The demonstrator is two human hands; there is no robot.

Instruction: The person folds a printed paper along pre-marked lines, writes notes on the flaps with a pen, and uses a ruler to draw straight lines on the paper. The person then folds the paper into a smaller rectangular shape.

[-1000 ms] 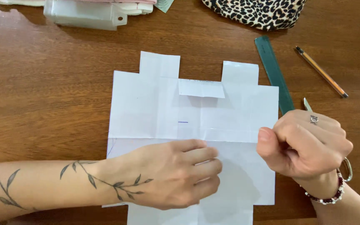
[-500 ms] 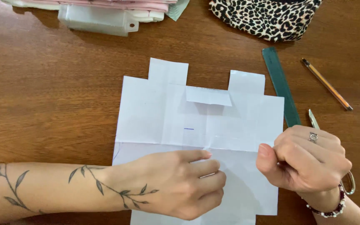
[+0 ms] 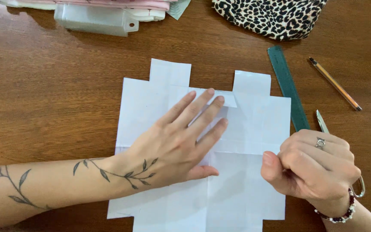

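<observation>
A white sheet of paper (image 3: 258, 116), cut with notches and tabs along its far edge, lies flat on the brown wooden table (image 3: 56, 99). My left hand (image 3: 179, 139) rests palm down on the middle of the sheet, fingers spread toward a small folded flap at the top. My right hand (image 3: 312, 167) is curled into a loose fist at the sheet's right side, its thumb pressing on a horizontal crease. A ring and a beaded bracelet show on that hand.
A green ruler (image 3: 287, 86) and an orange pencil (image 3: 335, 83) lie right of the paper. Scissors (image 3: 323, 122) poke out from behind my right hand. A leopard-print pouch (image 3: 271, 15) and a clear plastic box (image 3: 95, 19) sit along the far edge.
My left hand has slid forward from the near part of the sheet to its middle and opened flat with fingers spread. My right hand stays on the crease at the right.
</observation>
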